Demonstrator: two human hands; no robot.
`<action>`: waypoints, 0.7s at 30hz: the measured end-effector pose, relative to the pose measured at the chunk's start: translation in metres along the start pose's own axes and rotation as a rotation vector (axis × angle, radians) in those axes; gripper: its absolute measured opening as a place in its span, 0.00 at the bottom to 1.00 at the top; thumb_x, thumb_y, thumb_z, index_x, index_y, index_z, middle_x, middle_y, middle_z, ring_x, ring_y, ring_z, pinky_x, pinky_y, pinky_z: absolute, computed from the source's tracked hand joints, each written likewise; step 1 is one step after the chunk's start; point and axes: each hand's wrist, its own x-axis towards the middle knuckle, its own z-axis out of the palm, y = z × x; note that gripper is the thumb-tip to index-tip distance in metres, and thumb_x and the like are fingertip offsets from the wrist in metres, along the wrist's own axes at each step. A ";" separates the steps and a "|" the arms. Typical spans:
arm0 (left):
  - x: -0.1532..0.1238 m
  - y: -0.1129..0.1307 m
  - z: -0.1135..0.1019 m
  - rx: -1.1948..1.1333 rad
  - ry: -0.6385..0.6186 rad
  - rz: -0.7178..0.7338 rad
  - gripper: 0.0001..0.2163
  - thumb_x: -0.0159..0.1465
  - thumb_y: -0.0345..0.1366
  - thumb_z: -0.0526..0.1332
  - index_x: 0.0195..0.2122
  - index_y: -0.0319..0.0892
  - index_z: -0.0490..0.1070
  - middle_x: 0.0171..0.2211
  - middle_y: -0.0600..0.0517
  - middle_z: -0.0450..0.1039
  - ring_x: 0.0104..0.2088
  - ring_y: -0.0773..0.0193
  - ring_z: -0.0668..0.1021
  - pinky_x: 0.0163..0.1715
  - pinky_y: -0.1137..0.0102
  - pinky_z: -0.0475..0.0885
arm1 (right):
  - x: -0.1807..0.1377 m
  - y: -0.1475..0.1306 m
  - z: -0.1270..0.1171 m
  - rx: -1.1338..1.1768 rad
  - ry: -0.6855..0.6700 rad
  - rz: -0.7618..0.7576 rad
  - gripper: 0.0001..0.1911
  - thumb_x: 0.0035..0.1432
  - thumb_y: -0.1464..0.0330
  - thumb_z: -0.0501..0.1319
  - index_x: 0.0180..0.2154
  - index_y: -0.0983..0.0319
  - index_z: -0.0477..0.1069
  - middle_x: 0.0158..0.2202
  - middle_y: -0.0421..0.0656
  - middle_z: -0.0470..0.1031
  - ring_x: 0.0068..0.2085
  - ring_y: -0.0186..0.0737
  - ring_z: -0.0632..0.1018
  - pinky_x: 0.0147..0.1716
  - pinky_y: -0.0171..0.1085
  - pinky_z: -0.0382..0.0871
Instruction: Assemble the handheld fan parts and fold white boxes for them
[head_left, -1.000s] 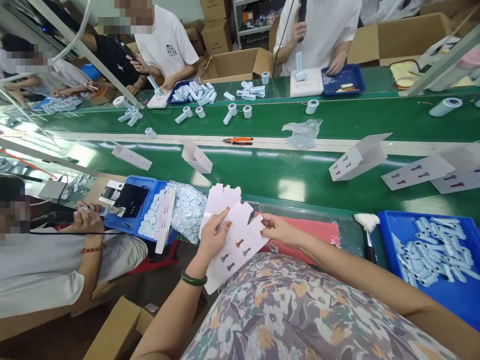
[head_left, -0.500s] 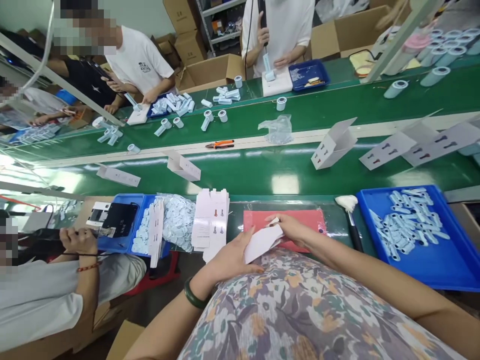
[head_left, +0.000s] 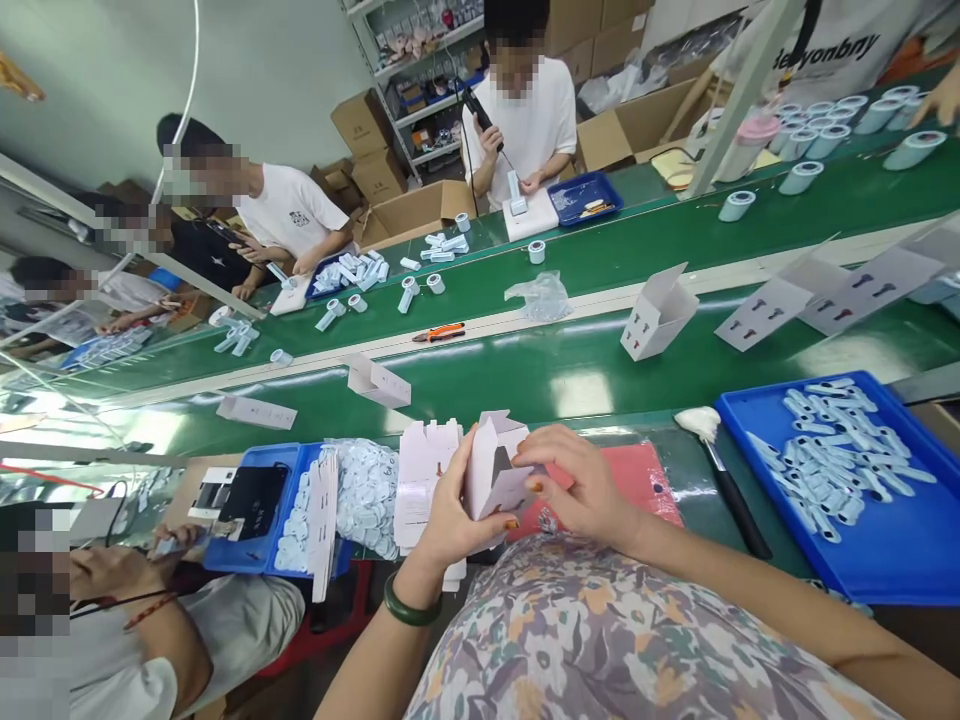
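A small white cardboard box (head_left: 486, 470) is held up in front of me, with flaps standing at its top. My left hand (head_left: 456, 505) is wrapped round its left side and underside, thumb along the near edge. My right hand (head_left: 581, 480) pinches a flap at the box's right side between thumb and fingers. Below the hands lies a red sheet (head_left: 637, 475) on the bench. A stack of flat printed box blanks (head_left: 420, 500) lies just left of the box, partly hidden by my left hand.
At right are a black-handled brush (head_left: 731, 490) and a blue tray (head_left: 892, 560) of light-blue parts. A bag of small parts (head_left: 367, 495) lies left. Open white boxes (head_left: 660, 315) stand on the green conveyor (head_left: 495, 385). A co-worker (head_left: 135, 620) sits close at left; others work across.
The flattish white box is now raised and opened into a box shape. My right hand has shifted onto its flap. The view has tilted upward, showing more of the far side.
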 end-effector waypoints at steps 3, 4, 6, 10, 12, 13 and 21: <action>0.003 -0.001 0.002 0.209 0.043 0.086 0.49 0.57 0.52 0.74 0.74 0.46 0.50 0.71 0.38 0.60 0.69 0.39 0.67 0.68 0.46 0.64 | 0.004 0.004 0.003 0.108 0.061 0.197 0.11 0.70 0.64 0.58 0.50 0.54 0.75 0.36 0.44 0.75 0.38 0.43 0.77 0.40 0.43 0.76; 0.005 -0.001 0.003 0.283 0.050 0.118 0.48 0.57 0.49 0.74 0.74 0.46 0.50 0.71 0.39 0.61 0.68 0.40 0.68 0.67 0.47 0.66 | 0.006 0.006 0.004 0.128 0.084 0.258 0.14 0.70 0.66 0.57 0.55 0.53 0.73 0.35 0.42 0.73 0.37 0.41 0.76 0.39 0.42 0.76; 0.008 -0.002 0.004 0.395 0.071 0.180 0.47 0.58 0.45 0.74 0.74 0.47 0.50 0.70 0.39 0.63 0.67 0.40 0.70 0.64 0.47 0.69 | 0.009 0.009 0.005 0.138 0.102 0.335 0.25 0.68 0.69 0.57 0.65 0.51 0.65 0.40 0.42 0.73 0.39 0.40 0.76 0.40 0.40 0.76; 0.008 -0.006 0.005 0.454 0.103 0.251 0.47 0.59 0.45 0.73 0.74 0.47 0.48 0.68 0.38 0.65 0.65 0.40 0.72 0.62 0.48 0.71 | 0.016 0.010 -0.001 0.137 0.009 0.355 0.27 0.62 0.68 0.64 0.62 0.50 0.70 0.65 0.49 0.65 0.62 0.50 0.70 0.47 0.44 0.77; 0.006 -0.010 0.005 0.462 0.121 0.268 0.47 0.60 0.45 0.73 0.74 0.48 0.47 0.66 0.38 0.66 0.64 0.41 0.73 0.61 0.48 0.72 | 0.017 0.010 -0.003 0.192 -0.031 0.353 0.15 0.63 0.65 0.66 0.51 0.52 0.77 0.63 0.48 0.67 0.63 0.52 0.70 0.46 0.45 0.78; 0.006 -0.011 0.005 0.468 0.137 0.293 0.47 0.60 0.45 0.72 0.74 0.49 0.45 0.65 0.38 0.66 0.63 0.41 0.73 0.60 0.47 0.73 | 0.017 0.009 -0.003 0.219 -0.033 0.342 0.10 0.64 0.63 0.66 0.47 0.53 0.78 0.60 0.48 0.71 0.61 0.51 0.72 0.47 0.45 0.77; 0.020 -0.007 0.011 0.452 0.109 0.558 0.34 0.63 0.39 0.69 0.67 0.53 0.55 0.52 0.44 0.68 0.48 0.52 0.76 0.44 0.58 0.76 | 0.013 0.005 0.010 0.063 0.058 0.289 0.08 0.68 0.65 0.61 0.42 0.56 0.79 0.51 0.48 0.77 0.54 0.49 0.76 0.56 0.53 0.72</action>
